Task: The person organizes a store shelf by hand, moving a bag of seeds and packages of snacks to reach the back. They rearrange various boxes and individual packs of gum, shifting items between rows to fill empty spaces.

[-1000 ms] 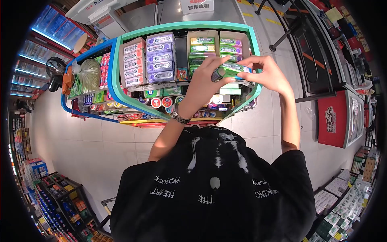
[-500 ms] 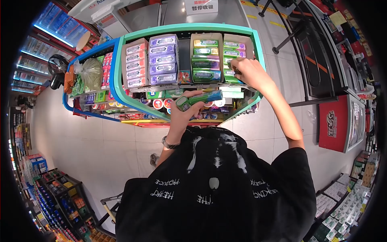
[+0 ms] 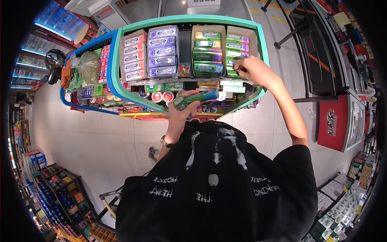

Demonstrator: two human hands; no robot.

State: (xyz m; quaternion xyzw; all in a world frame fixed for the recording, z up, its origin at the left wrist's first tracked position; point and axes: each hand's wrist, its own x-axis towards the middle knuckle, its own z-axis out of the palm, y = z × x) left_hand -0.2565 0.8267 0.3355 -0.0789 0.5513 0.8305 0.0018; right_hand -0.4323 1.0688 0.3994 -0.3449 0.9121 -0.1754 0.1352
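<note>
My left hand [image 3: 179, 117] is closed round green and blue Doublemint chewing gum packs [image 3: 205, 96], held tilted in front of the rack. My right hand [image 3: 256, 71] reaches into the rightmost gum box [image 3: 247, 39], its bent fingers pinched at a green chewing gum pack [image 3: 231, 73] near the front; the fingertips partly cover it. Purple-and-green packs [image 3: 238, 46] lie stacked farther back in that box. Just left stands another box of yellow, purple and green gum packs [image 3: 208, 56]. Light purple packs [image 3: 163, 52] and pink packs [image 3: 134, 60] fill two more boxes.
A green-rimmed rack [image 3: 185, 19] holds the boxes, with round tubs [image 3: 157, 97] on a lower tier. A blue-framed basket [image 3: 115, 40] adjoins it. Metal rails [image 3: 314, 99] and a red freezer [image 3: 334, 121] stand right; a dark shelf [image 3: 66, 193] is lower left.
The view has shifted slightly, so the rack sits a little higher. My left hand still grips the gum packs and has dropped slightly. My right hand stays at the rightmost box.
</note>
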